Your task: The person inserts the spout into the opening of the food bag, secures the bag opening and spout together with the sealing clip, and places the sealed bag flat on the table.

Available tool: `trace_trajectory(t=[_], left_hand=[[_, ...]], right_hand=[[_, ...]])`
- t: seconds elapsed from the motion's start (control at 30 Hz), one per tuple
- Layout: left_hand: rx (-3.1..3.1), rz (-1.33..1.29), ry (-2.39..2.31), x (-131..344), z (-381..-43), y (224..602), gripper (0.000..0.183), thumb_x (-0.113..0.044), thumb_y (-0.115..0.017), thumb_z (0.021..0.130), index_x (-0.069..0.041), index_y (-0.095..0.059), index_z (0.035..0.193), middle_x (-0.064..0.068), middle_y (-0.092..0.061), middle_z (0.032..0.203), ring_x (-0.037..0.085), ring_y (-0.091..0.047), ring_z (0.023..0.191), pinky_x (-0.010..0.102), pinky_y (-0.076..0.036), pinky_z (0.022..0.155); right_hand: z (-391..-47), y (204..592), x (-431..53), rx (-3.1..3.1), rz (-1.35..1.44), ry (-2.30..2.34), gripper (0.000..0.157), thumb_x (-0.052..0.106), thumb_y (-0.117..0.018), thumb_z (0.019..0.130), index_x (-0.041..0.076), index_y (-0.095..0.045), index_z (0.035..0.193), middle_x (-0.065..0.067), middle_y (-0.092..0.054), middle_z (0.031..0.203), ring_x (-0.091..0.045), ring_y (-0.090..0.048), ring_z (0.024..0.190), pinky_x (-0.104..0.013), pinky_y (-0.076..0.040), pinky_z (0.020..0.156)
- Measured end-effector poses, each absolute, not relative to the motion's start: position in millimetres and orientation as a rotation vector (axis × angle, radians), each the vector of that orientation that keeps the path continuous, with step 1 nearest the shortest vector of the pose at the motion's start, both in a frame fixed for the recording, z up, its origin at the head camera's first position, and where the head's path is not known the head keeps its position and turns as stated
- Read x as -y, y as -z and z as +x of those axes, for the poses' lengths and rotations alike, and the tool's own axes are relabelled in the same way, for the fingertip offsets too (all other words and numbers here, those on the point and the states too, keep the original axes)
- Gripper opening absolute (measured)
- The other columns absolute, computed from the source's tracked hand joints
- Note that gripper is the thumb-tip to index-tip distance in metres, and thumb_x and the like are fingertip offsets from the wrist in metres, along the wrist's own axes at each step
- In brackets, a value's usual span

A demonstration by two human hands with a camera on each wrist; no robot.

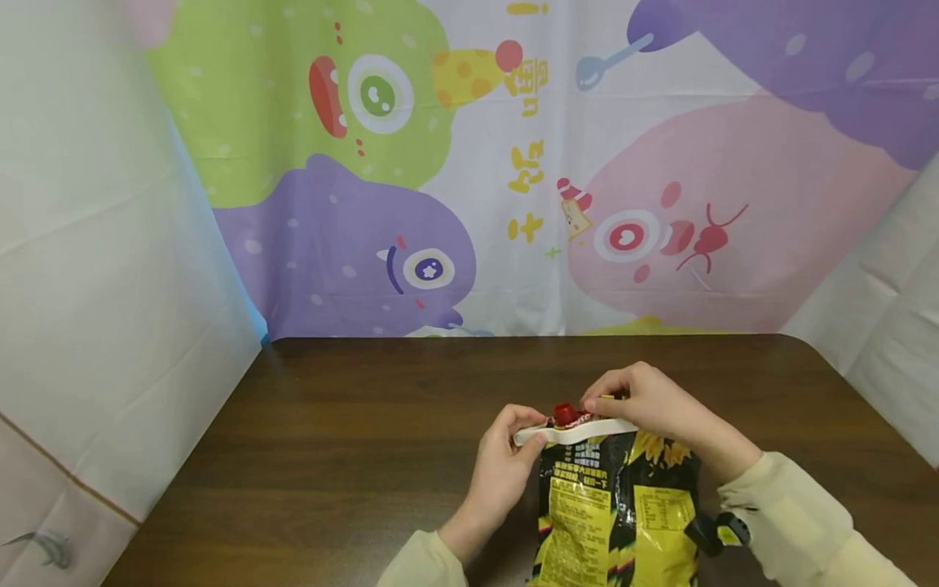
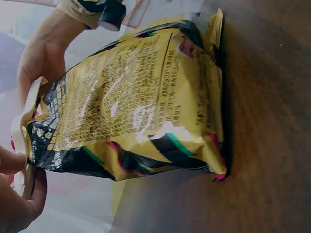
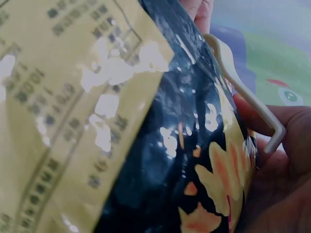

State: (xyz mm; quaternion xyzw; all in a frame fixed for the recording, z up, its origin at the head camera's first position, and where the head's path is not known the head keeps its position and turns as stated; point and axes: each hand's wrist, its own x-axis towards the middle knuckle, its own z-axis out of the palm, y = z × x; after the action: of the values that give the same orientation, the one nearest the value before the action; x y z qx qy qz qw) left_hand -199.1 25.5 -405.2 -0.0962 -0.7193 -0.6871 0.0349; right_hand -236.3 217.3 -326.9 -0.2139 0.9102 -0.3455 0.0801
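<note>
A black and yellow snack bag (image 1: 579,522), printed with small text, stands upright on the table between the hands. Across its top runs a white bag clip (image 1: 579,431) with a red spout cap (image 1: 565,414) behind it. My left hand (image 1: 499,465) pinches the clip's left end, thumb in front and fingers behind, as the left wrist view also shows. At the top right, my right hand (image 1: 653,399) pinches the bag's upper edge beside the clip's free end. In the right wrist view the clip (image 3: 248,92) slants toward that hand; part of its grip is hidden behind the bag.
The dark wooden table (image 1: 352,456) extends to the left and behind the bag. A cartoon-printed curtain (image 1: 513,163) hangs at its back edge, with pale cloth (image 1: 110,204) at the sides. A black wrist camera (image 1: 707,534) sits near the right cuff, close to the bag.
</note>
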Motion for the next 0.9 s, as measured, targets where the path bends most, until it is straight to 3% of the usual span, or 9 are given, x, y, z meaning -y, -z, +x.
trace_trajectory(t=[0.23, 0.47, 0.63, 0.77, 0.9], left_hand=[[2.132, -0.267, 2.076, -27.6, -196.7, 407.7, 0.013, -0.001, -0.060, 0.076, -0.007, -0.055, 0.087, 0.004, -0.062, 0.091, 0.011, -0.055, 0.080, 0.021, -0.043, 0.064], [2.045, -0.275, 2.020, -28.9, -196.3, 410.4, 0.013, 0.008, -0.055, 0.075, -0.003, -0.049, 0.074, 0.008, -0.062, 0.090, 0.010, -0.052, 0.069, 0.019, -0.039, 0.053], [1.981, -0.200, 2.105, -30.6, -195.8, 411.1, 0.013, 0.004, -0.056, 0.077, -0.001, -0.045, 0.071, 0.009, -0.062, 0.089, 0.012, -0.054, 0.073, 0.019, -0.040, 0.056], [1.929, -0.176, 2.163, -31.5, -195.9, 411.2, 0.018, 0.001, -0.058, 0.077, 0.000, -0.042, 0.069, 0.010, -0.061, 0.089, 0.015, -0.056, 0.083, 0.022, -0.044, 0.065], [1.896, -0.173, 2.165, -32.1, -195.8, 411.0, 0.019, 0.004, -0.057, 0.076, 0.002, -0.040, 0.068, 0.011, -0.061, 0.089, 0.017, -0.057, 0.084, 0.021, -0.044, 0.065]], right_hand=[[-238.1, 324.2, -218.3, -2.643, -0.625, 1.060, 0.017, 0.031, -0.059, 0.078, 0.017, -0.068, 0.080, 0.001, -0.062, 0.089, -0.014, -0.053, 0.077, -0.029, -0.037, 0.060], [-237.5, 323.6, -218.9, -2.596, -0.678, 1.092, 0.022, 0.033, -0.055, 0.081, 0.017, -0.065, 0.092, 0.002, -0.060, 0.094, -0.014, -0.053, 0.088, -0.030, -0.042, 0.071], [-236.4, 324.9, -223.4, -2.535, -0.746, 1.086, 0.026, 0.037, -0.049, 0.084, 0.022, -0.057, 0.104, 0.003, -0.057, 0.102, -0.011, -0.054, 0.085, -0.028, -0.042, 0.071], [-234.0, 328.3, -226.3, -2.521, -0.803, 1.072, 0.031, 0.039, -0.051, 0.082, 0.028, -0.050, 0.112, 0.005, -0.053, 0.109, -0.009, -0.054, 0.080, -0.027, -0.041, 0.068], [-232.5, 332.7, -226.7, -2.531, -0.822, 1.103, 0.033, 0.038, -0.050, 0.083, 0.030, -0.048, 0.115, 0.005, -0.053, 0.110, -0.007, -0.057, 0.078, -0.027, -0.040, 0.069]])
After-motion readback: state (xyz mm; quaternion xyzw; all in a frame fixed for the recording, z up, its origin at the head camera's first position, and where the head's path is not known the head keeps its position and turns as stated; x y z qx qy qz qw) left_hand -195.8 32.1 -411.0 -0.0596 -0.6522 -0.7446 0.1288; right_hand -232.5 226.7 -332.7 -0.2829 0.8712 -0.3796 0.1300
